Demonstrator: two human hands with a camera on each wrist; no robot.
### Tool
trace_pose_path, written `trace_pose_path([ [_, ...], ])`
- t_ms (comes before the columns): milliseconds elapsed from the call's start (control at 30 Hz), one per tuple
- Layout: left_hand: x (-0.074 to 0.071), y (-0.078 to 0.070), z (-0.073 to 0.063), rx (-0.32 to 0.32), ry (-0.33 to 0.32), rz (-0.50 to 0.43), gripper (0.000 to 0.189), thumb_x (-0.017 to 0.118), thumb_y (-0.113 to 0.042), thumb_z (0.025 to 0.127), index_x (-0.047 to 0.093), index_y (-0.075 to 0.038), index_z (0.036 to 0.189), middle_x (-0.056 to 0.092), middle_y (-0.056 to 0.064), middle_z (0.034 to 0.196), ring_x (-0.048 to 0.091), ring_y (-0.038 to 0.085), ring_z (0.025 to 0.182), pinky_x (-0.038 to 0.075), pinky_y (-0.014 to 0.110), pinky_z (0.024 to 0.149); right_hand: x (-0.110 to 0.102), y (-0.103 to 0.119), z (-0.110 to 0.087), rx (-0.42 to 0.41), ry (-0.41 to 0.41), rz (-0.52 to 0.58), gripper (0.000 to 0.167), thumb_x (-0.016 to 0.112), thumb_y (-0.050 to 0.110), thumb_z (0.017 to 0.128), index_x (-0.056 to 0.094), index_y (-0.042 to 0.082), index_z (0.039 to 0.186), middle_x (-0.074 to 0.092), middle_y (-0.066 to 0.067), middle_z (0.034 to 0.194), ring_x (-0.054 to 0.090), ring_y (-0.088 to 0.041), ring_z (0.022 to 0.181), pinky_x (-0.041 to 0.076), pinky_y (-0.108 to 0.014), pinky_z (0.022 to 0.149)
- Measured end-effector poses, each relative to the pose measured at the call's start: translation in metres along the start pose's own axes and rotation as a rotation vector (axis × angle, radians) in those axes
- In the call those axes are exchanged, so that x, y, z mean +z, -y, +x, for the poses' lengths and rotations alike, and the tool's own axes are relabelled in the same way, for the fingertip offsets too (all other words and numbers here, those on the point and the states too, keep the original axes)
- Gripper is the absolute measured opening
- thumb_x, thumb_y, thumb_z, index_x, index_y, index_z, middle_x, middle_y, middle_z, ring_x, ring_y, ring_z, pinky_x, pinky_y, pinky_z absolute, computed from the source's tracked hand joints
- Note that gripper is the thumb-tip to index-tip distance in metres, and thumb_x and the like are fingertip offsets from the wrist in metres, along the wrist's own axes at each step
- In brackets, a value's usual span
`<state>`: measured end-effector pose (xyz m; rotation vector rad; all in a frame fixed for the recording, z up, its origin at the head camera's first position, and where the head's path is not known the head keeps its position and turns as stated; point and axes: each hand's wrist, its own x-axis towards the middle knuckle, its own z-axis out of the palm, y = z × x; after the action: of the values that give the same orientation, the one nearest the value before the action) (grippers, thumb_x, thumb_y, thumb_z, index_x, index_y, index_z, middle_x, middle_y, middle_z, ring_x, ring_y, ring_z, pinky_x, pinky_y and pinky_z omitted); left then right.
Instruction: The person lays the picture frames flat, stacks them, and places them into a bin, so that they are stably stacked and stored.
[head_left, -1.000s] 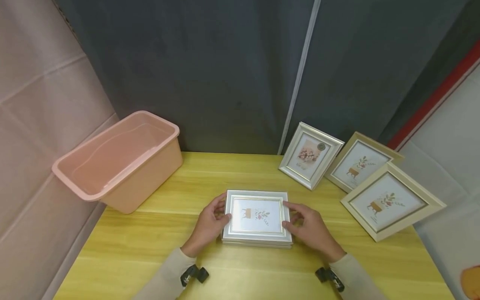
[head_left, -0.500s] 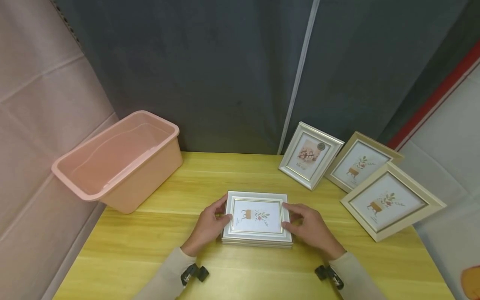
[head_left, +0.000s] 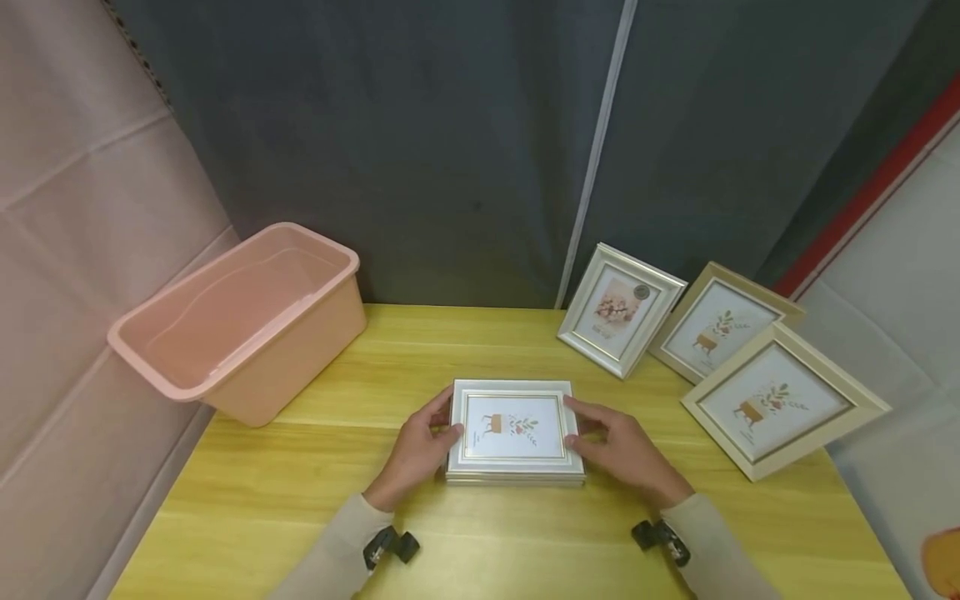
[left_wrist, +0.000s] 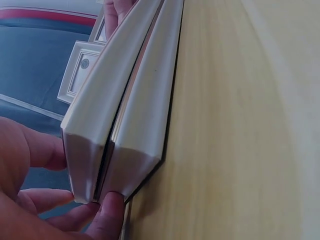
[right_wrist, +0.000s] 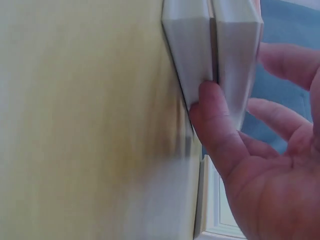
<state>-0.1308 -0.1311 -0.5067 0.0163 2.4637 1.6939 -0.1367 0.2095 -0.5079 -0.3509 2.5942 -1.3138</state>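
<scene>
In the head view a stack of two silver-white picture frames (head_left: pixel 516 472) lies face up at the middle of the table, the top one bearing a print of a potted plant. My left hand (head_left: pixel 414 450) holds the stack's left end; in the left wrist view its thumb (left_wrist: pixel 111 207) presses the lower frame's side while fingers reach round the upper frame (left_wrist: pixel 95 110). At the opposite end my right hand (head_left: pixel 628 454) grips too. The right wrist view shows its thumb (right_wrist: pixel 214 102) across the seam between both frames, with fingers at the far side.
A pink plastic bin (head_left: pixel 288 350) stands at the back left. To the right, a silver frame (head_left: pixel 585 333), a tan frame (head_left: pixel 678 358) and a cream frame (head_left: pixel 795 442) stand tilted on the wooden table (head_left: pixel 480 550). A dark curtain (head_left: pixel 390 150) hangs behind.
The stack has shifted very slightly under my hands, its front edges now closer in line. My right thumb and index finger have moved a little farther from me.
</scene>
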Motion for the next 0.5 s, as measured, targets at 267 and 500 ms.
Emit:
trace_pose_path([
  [267,-0.002,0.000,0.000,0.011,0.020,0.021,0.060,0.067,-0.015,0.104,0.049,-0.029,0.159,0.067,0.012,0.138,0.064,0.026,0.120,0.058,0.030,0.085,-0.015,0.000,0.002,-0.088,0.004,0.040,0.059,0.074,0.032,0.101,0.055,0.019,0.155,0.060,-0.011,0.152,0.066,-0.032,0.126,0.059,-0.046,0.100],
  [500,-0.004,0.000,-0.001,0.021,0.035,0.039,0.058,0.067,-0.017,0.104,0.050,-0.026,0.158,0.067,0.012,0.138,0.064,0.027,0.122,0.058,0.032,0.087,-0.030,0.010,0.000,-0.178,-0.054,0.005,0.054,0.074,0.017,0.100,0.056,0.008,0.151,0.060,-0.020,0.149,0.065,-0.041,0.124,0.062,-0.043,0.095],
])
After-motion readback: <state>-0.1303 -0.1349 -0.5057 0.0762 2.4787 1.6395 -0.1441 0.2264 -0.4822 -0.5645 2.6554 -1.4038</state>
